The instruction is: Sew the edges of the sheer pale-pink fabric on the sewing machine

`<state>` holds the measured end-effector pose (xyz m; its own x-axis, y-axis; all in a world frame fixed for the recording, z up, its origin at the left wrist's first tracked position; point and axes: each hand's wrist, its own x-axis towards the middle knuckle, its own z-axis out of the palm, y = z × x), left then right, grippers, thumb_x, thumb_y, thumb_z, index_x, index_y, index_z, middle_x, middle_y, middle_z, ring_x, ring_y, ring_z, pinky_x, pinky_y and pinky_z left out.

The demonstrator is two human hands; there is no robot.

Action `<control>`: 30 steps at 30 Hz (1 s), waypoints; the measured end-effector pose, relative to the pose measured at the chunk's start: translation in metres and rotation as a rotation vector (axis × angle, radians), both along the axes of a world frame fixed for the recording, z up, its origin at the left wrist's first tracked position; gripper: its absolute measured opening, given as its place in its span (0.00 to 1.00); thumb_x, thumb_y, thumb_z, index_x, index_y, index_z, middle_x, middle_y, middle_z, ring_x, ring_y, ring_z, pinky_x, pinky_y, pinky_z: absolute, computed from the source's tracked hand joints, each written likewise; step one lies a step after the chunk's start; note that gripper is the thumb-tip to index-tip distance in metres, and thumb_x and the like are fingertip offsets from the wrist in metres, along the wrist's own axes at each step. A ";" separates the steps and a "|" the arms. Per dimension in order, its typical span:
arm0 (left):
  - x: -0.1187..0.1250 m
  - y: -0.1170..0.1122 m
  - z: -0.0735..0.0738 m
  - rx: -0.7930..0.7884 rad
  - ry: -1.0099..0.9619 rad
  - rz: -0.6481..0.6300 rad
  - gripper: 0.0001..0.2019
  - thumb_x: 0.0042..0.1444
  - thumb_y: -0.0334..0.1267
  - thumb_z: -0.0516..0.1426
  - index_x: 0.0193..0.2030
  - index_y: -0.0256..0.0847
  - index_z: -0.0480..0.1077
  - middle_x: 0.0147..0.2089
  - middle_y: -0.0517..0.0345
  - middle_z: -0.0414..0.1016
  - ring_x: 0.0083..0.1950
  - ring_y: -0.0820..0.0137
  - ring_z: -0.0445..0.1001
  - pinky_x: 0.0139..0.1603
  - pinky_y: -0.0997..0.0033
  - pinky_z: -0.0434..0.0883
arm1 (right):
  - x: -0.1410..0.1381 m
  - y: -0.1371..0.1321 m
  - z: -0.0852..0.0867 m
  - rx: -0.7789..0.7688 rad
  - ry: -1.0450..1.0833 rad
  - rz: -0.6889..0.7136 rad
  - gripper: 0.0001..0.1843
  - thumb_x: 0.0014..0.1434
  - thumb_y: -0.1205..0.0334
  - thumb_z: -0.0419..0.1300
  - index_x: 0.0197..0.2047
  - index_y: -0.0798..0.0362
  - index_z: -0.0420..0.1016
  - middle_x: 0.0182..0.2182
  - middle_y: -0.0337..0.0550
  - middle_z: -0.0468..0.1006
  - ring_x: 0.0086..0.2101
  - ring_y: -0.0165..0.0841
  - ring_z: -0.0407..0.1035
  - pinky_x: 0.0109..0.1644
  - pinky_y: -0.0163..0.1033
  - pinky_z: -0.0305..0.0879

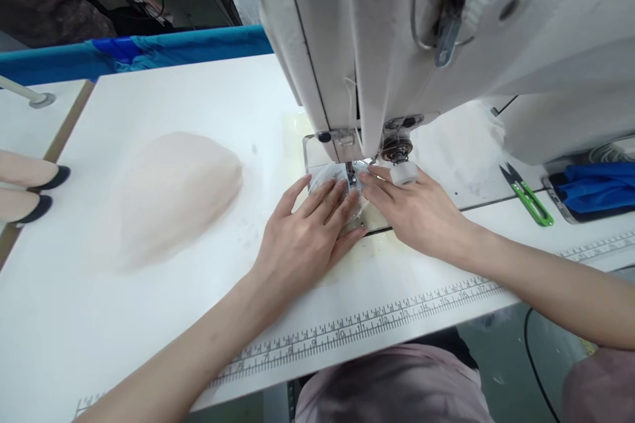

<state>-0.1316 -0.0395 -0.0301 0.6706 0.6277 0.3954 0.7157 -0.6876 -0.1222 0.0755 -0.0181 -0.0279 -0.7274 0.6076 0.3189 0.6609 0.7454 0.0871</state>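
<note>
Pressing sheer, whitish, creased fabric (325, 174), left hand (300, 234) spread wide, right hand (417, 210) narrower, beside the presser foot (351, 177)

Your left hand (310, 234) and right hand (421, 211), two in all, press one pale cloth (321, 176) under one sewing machine (317, 33). Left of the machine: one sheer blush fabric (183, 198) and two black-tipped rods (27, 170) (side by side). Right of it: one pair of green-handled snips (530, 200), one blue cloth (600, 186).
</note>
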 end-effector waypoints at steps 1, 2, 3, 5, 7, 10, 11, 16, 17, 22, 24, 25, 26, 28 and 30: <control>0.000 0.000 0.000 0.004 0.002 -0.001 0.19 0.64 0.44 0.54 0.57 0.35 0.69 0.56 0.45 0.74 0.60 0.57 0.71 0.62 0.49 0.66 | 0.000 0.000 0.000 0.004 0.002 -0.006 0.20 0.62 0.78 0.44 0.52 0.62 0.69 0.51 0.55 0.77 0.53 0.38 0.68 0.59 0.49 0.59; 0.000 0.000 0.000 0.009 0.005 0.001 0.19 0.64 0.45 0.54 0.56 0.35 0.69 0.56 0.45 0.74 0.59 0.57 0.72 0.62 0.49 0.66 | 0.000 0.000 0.000 0.008 0.003 -0.012 0.19 0.62 0.78 0.45 0.52 0.62 0.69 0.50 0.55 0.77 0.53 0.38 0.68 0.59 0.49 0.59; 0.000 0.000 0.000 0.014 0.010 0.002 0.19 0.64 0.45 0.53 0.56 0.35 0.69 0.56 0.46 0.74 0.59 0.57 0.72 0.61 0.49 0.67 | 0.000 0.001 0.000 0.014 0.005 -0.017 0.19 0.62 0.77 0.45 0.51 0.62 0.70 0.49 0.54 0.77 0.52 0.38 0.69 0.59 0.49 0.59; 0.000 0.000 0.001 0.023 0.018 0.007 0.19 0.64 0.45 0.53 0.57 0.36 0.69 0.56 0.46 0.74 0.59 0.58 0.72 0.61 0.50 0.67 | 0.000 0.001 0.001 0.022 0.007 -0.022 0.19 0.62 0.77 0.45 0.51 0.61 0.70 0.48 0.54 0.78 0.52 0.38 0.69 0.59 0.48 0.59; 0.000 0.000 0.000 0.025 0.020 0.007 0.19 0.64 0.45 0.53 0.57 0.36 0.69 0.57 0.46 0.73 0.59 0.58 0.72 0.61 0.50 0.67 | 0.000 0.001 0.001 0.031 0.001 -0.022 0.19 0.62 0.77 0.45 0.51 0.62 0.71 0.47 0.54 0.79 0.52 0.38 0.69 0.59 0.49 0.59; 0.000 0.000 -0.001 0.012 0.008 0.001 0.20 0.64 0.45 0.53 0.57 0.35 0.69 0.57 0.45 0.73 0.59 0.57 0.72 0.61 0.49 0.67 | 0.000 0.002 0.000 0.045 0.000 -0.019 0.19 0.62 0.77 0.45 0.51 0.62 0.71 0.46 0.55 0.79 0.52 0.38 0.69 0.59 0.49 0.59; 0.000 0.000 -0.001 0.007 -0.002 0.000 0.19 0.64 0.44 0.53 0.57 0.35 0.69 0.58 0.45 0.73 0.59 0.56 0.72 0.61 0.48 0.67 | 0.000 0.002 0.000 0.041 0.005 -0.017 0.19 0.62 0.77 0.45 0.51 0.62 0.71 0.47 0.55 0.79 0.52 0.38 0.69 0.59 0.49 0.59; 0.000 0.001 -0.004 -0.010 -0.043 0.008 0.19 0.64 0.44 0.53 0.58 0.38 0.69 0.58 0.46 0.72 0.61 0.56 0.70 0.61 0.47 0.66 | 0.000 0.003 -0.002 -0.010 0.026 -0.005 0.20 0.61 0.78 0.45 0.52 0.61 0.70 0.48 0.54 0.78 0.52 0.39 0.68 0.56 0.49 0.62; 0.000 0.001 -0.004 -0.006 -0.042 0.007 0.19 0.63 0.44 0.54 0.58 0.37 0.69 0.58 0.46 0.72 0.60 0.55 0.70 0.61 0.47 0.66 | 0.000 0.003 -0.002 0.003 0.033 -0.006 0.20 0.62 0.77 0.45 0.52 0.61 0.70 0.48 0.54 0.78 0.51 0.39 0.69 0.56 0.49 0.62; 0.000 -0.001 -0.004 0.068 -0.045 -0.015 0.18 0.63 0.39 0.55 0.57 0.34 0.69 0.55 0.47 0.75 0.57 0.58 0.73 0.62 0.50 0.66 | -0.001 0.001 -0.004 0.107 0.050 0.020 0.20 0.63 0.77 0.46 0.53 0.60 0.71 0.49 0.49 0.77 0.47 0.36 0.70 0.55 0.46 0.62; -0.001 -0.003 -0.003 0.075 -0.061 -0.039 0.16 0.62 0.36 0.56 0.55 0.34 0.70 0.53 0.47 0.77 0.56 0.60 0.75 0.63 0.51 0.66 | -0.002 -0.001 -0.004 0.117 0.040 0.033 0.20 0.62 0.78 0.45 0.52 0.60 0.72 0.49 0.48 0.78 0.45 0.35 0.70 0.54 0.45 0.62; -0.001 -0.004 -0.003 0.069 -0.068 -0.048 0.16 0.61 0.35 0.56 0.55 0.34 0.71 0.53 0.48 0.77 0.56 0.60 0.75 0.63 0.51 0.67 | -0.002 -0.002 -0.003 0.118 0.039 0.038 0.20 0.62 0.78 0.45 0.50 0.59 0.73 0.48 0.48 0.78 0.44 0.35 0.70 0.53 0.45 0.62; -0.001 -0.005 -0.003 0.060 -0.073 -0.056 0.16 0.61 0.34 0.56 0.54 0.34 0.71 0.53 0.48 0.77 0.55 0.60 0.75 0.63 0.51 0.67 | -0.002 -0.003 -0.002 0.119 0.044 0.045 0.20 0.62 0.79 0.45 0.49 0.59 0.74 0.47 0.48 0.78 0.43 0.34 0.70 0.52 0.45 0.62; -0.002 -0.007 -0.002 0.047 -0.081 -0.069 0.15 0.60 0.31 0.56 0.54 0.36 0.71 0.52 0.49 0.77 0.55 0.60 0.75 0.63 0.51 0.67 | -0.001 -0.004 0.000 0.127 0.062 0.061 0.20 0.62 0.79 0.46 0.47 0.58 0.76 0.45 0.47 0.79 0.42 0.34 0.70 0.51 0.45 0.62; -0.002 -0.008 -0.001 0.048 -0.081 -0.077 0.15 0.60 0.30 0.56 0.54 0.36 0.72 0.52 0.50 0.77 0.55 0.60 0.75 0.63 0.50 0.68 | -0.001 -0.005 0.001 0.140 0.073 0.074 0.19 0.62 0.79 0.47 0.45 0.58 0.77 0.45 0.47 0.79 0.42 0.34 0.70 0.50 0.44 0.62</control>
